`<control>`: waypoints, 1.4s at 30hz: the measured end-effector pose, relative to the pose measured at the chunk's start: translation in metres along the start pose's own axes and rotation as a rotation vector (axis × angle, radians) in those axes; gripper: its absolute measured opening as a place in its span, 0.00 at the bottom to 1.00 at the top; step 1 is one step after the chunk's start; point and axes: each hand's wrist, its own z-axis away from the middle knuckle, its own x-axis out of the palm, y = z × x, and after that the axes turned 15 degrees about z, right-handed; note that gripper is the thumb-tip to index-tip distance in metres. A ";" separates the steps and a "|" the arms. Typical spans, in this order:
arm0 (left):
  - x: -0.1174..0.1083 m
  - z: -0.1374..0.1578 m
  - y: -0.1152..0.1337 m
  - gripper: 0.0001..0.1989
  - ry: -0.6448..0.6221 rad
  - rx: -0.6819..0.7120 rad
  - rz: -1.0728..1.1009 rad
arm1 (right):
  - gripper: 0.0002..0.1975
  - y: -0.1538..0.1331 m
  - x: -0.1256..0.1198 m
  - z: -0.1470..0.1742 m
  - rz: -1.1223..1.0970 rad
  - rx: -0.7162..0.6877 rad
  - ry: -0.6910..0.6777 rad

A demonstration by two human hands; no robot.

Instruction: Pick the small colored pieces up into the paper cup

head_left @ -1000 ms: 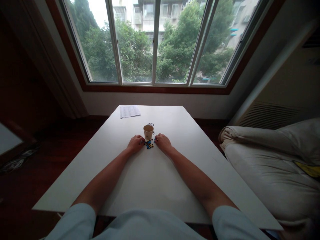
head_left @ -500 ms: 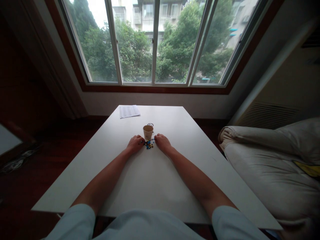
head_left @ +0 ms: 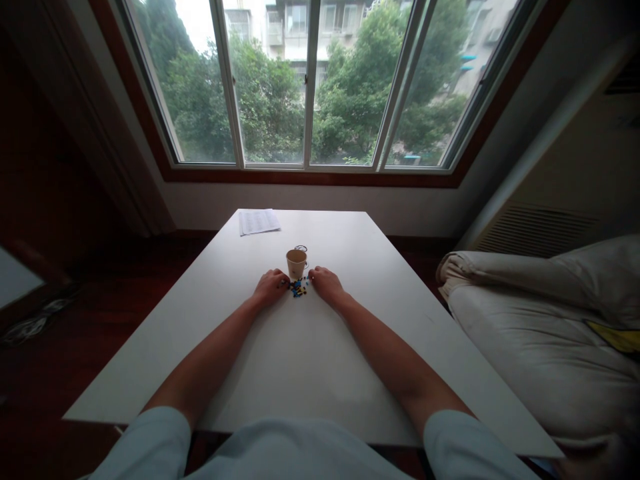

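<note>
A tan paper cup (head_left: 297, 265) stands upright on the white table (head_left: 290, 373). In front of it lies a loose pile of small blue, yellow and black pieces (head_left: 299, 289), too small to name. My left hand (head_left: 271, 287) rests on the table at the pile's left side, its fingers curled in. Small dark bits show by its fingertips. To the right of the pile and cup, my right hand (head_left: 327, 283) also has curled fingers, close to a few light blue pieces. Whatever either hand may hold is hidden.
Thin dark loops (head_left: 301, 248), perhaps a cord or rings, lie behind the cup. Printed sheets of paper (head_left: 259, 222) are at the table's far left corner. A padded cream-coloured seat or bedding (head_left: 530, 333) is on the right. A window spans the wall beyond.
</note>
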 end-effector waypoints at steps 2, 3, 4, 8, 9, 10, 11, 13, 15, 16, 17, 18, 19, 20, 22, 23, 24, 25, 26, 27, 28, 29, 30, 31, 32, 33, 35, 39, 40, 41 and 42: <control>0.001 0.000 -0.001 0.10 0.001 -0.002 -0.001 | 0.12 0.004 0.002 -0.001 -0.020 0.005 0.014; 0.001 0.000 -0.001 0.10 0.002 -0.002 -0.002 | 0.12 0.007 0.002 -0.001 -0.035 -0.003 0.026; 0.002 0.000 -0.002 0.10 0.003 -0.002 -0.001 | 0.12 0.010 0.003 -0.001 -0.051 -0.016 0.042; 0.003 0.000 -0.006 0.09 0.000 -0.001 0.007 | 0.11 0.025 0.008 -0.004 -0.106 0.010 0.101; 0.002 0.000 -0.006 0.09 -0.003 -0.001 0.007 | 0.10 0.030 0.009 -0.005 -0.113 0.039 0.107; 0.002 0.000 -0.007 0.09 -0.006 -0.001 0.007 | 0.10 0.034 0.011 -0.006 -0.117 0.067 0.101; 0.002 0.000 -0.007 0.10 -0.009 -0.003 0.006 | 0.10 0.038 0.013 -0.007 -0.118 0.096 0.092; 0.001 0.000 -0.007 0.10 -0.013 -0.005 0.005 | 0.10 0.046 0.017 -0.009 -0.122 0.145 0.068; 0.000 0.000 -0.006 0.10 -0.015 -0.002 0.005 | 0.10 0.051 0.021 -0.010 -0.127 0.172 0.051; 0.000 0.001 -0.006 0.10 -0.014 0.000 0.006 | 0.10 0.053 0.023 -0.011 -0.132 0.175 0.049; 0.000 0.001 -0.006 0.10 -0.013 0.001 0.006 | 0.10 0.054 0.025 -0.012 -0.137 0.171 0.051; 0.000 0.001 -0.005 0.10 -0.012 0.001 0.005 | 0.10 0.054 0.026 -0.012 -0.143 0.159 0.053; -0.001 0.001 -0.005 0.10 -0.012 -0.001 0.005 | 0.10 0.054 0.026 -0.013 -0.150 0.144 0.056; -0.001 0.001 -0.004 0.10 -0.012 -0.004 0.006 | 0.10 0.053 0.026 -0.013 -0.156 0.127 0.058; -0.001 0.001 -0.004 0.10 -0.013 -0.006 0.009 | 0.10 0.051 0.026 -0.013 -0.163 0.097 0.054; -0.001 0.001 -0.003 0.10 -0.014 -0.006 0.011 | 0.10 0.049 0.025 -0.013 -0.164 0.088 0.051; -0.001 0.001 -0.003 0.10 -0.014 -0.005 0.011 | 0.10 0.048 0.024 -0.012 -0.164 0.082 0.049; -0.001 0.001 -0.003 0.10 -0.016 -0.004 0.011 | 0.10 0.047 0.024 -0.012 -0.164 0.078 0.049; -0.001 0.001 -0.003 0.10 -0.017 -0.004 0.010 | 0.10 0.046 0.024 -0.011 -0.165 0.074 0.051; -0.001 0.001 -0.003 0.10 -0.017 -0.003 0.009 | 0.09 0.045 0.024 -0.011 -0.168 0.068 0.056; -0.001 0.001 -0.003 0.10 -0.016 -0.002 0.009 | 0.09 0.044 0.024 -0.011 -0.173 0.062 0.065; 0.000 0.001 -0.003 0.10 -0.015 -0.001 0.010 | 0.09 0.044 0.024 -0.011 -0.180 0.055 0.073; 0.000 0.001 -0.003 0.10 -0.013 0.001 0.012 | 0.09 0.044 0.024 -0.011 -0.189 0.050 0.074; 0.000 0.001 -0.003 0.10 -0.011 0.002 0.015 | 0.09 0.045 0.024 -0.011 -0.198 0.047 0.069; 0.000 0.001 -0.003 0.10 -0.009 0.001 0.018 | 0.10 0.046 0.024 -0.012 -0.208 0.047 0.057; 0.000 0.001 -0.004 0.10 -0.009 -0.001 0.021 | 0.11 0.047 0.024 -0.013 -0.218 0.045 0.041; 0.000 0.001 -0.003 0.10 -0.009 -0.008 0.022 | 0.11 0.049 0.023 -0.014 -0.239 0.027 0.010; 0.000 0.001 -0.004 0.10 -0.017 -0.002 0.014 | 0.07 0.051 0.023 -0.014 -0.263 -0.037 0.012; 0.000 0.001 -0.004 0.10 -0.016 0.001 0.013 | 0.07 0.050 0.023 -0.014 -0.262 -0.036 0.023; 0.000 0.001 -0.005 0.10 -0.014 0.001 0.012 | 0.06 0.049 0.024 -0.014 -0.257 -0.025 0.035; 0.001 0.001 -0.005 0.10 -0.012 0.001 0.011 | 0.06 0.048 0.025 -0.013 -0.250 -0.009 0.046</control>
